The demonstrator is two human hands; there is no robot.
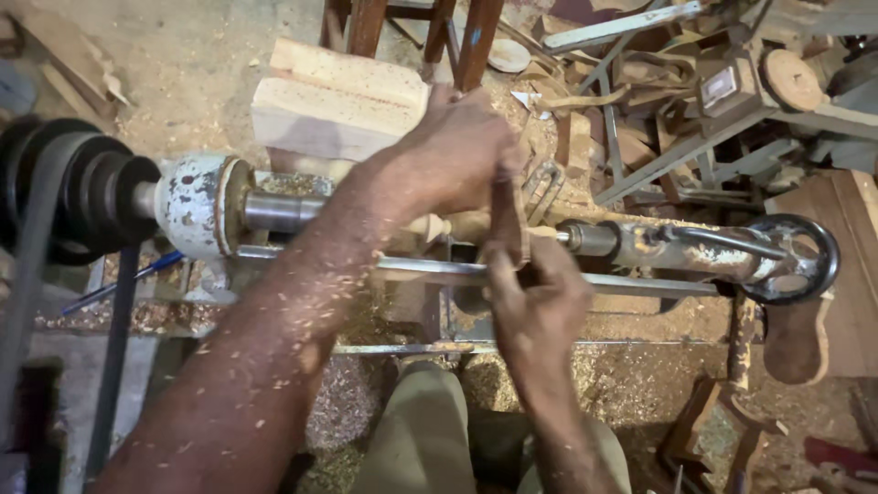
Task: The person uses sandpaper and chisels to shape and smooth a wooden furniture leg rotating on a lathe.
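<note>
Hands meet over the lathe's middle, and the work sits right beneath them: a pale turned spindle (pixel 437 225), mounted between the headstock (pixel 197 206) on the left and the tailstock (pixel 658 247) on the right. The left hand (pixel 448 160) reaches across from above, fingers curled down over the wood, steadying a dark, narrow tool (pixel 505 212) against it. The right hand (pixel 540 297) comes up from below, closed tight around that tool's lower end, just above the long metal tool rest (pixel 412 267). Which kind of cutter it is cannot be told; the tip is hidden under the fingers. To do this well, the tool wants to stay planted on the rest, the lower hand steering, the upper hand only pressing lightly. Shavings dust both forearms and blanket the floor (pixel 631 384). A pale wooden block (pixel 334 101) waits behind the bed, a handwheel (pixel 794 258) at far right.
</note>
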